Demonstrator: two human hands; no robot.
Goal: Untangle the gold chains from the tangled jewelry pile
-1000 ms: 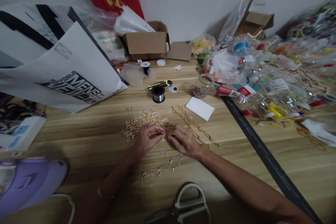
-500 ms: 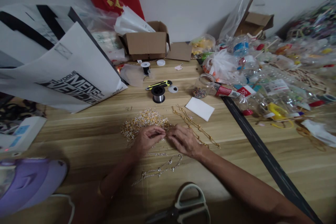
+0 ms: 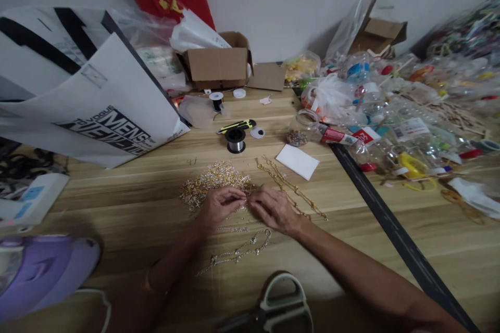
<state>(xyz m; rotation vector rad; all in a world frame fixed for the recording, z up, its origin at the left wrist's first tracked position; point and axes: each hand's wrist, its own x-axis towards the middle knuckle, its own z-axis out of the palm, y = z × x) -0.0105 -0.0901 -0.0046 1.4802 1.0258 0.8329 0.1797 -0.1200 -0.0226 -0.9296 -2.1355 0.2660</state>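
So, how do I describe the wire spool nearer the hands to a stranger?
Find the open cardboard box by the wall and look in front of it. Just past the yellow and black knife stands the spool. Its rims are black and its wire shiny silver; the other spool, by the box, has a white top.

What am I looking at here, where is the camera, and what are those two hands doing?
No machine here: one camera worn on a person's head looks down at their own bare hands. The left hand and right hand meet fingertip to fingertip at the edge of a pile of small gold and silver metal pieces, pinching something too small to make out. On the light wooden table also lie gold bead chains, a silver chain, a spool of silver wire, a white paper card and pale-handled scissors.
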